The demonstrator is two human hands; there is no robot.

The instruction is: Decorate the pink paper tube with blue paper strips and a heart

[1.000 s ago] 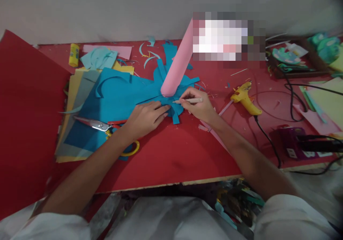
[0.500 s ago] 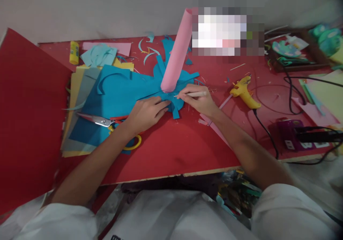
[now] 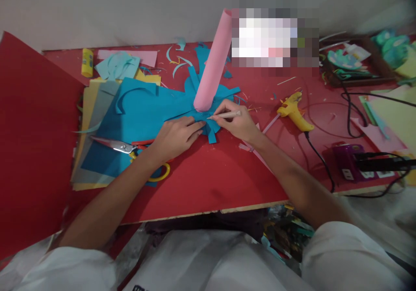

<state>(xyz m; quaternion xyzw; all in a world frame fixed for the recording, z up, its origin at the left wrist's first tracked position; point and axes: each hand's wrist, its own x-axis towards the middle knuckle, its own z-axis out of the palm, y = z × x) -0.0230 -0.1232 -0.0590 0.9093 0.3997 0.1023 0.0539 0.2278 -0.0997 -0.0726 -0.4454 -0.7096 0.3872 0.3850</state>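
Note:
My right hand [image 3: 235, 119] pinches a pale pen or pencil [image 3: 231, 114], its tip down on the blue paper cut-out [image 3: 212, 135] near the base of a pink paper tube [image 3: 214, 63]. The tube stands tilted on the blue paper, leaning to the right at its top. My left hand [image 3: 178, 135] lies with its fingers stretched out on the blue paper, just left of the pen tip. By my left wrist are open scissors [image 3: 120, 145] with red and yellow handles, partly under my forearm, resting on a blue sheet [image 3: 139, 100].
A yellow glue gun [image 3: 295, 111] with a cord lies to the right. Farther right are a purple power box [image 3: 349, 161] and a brown tray [image 3: 373, 80] with craft pieces. At back left stand a glue stick [image 3: 87, 62] and pale blue scraps [image 3: 118, 65]. A red board [image 3: 35, 152] rises on the left.
My right hand has shifted slightly left with the pen or pencil, bringing its tip closer to my left fingers. My left hand and the pink tube keep their places on the blue paper.

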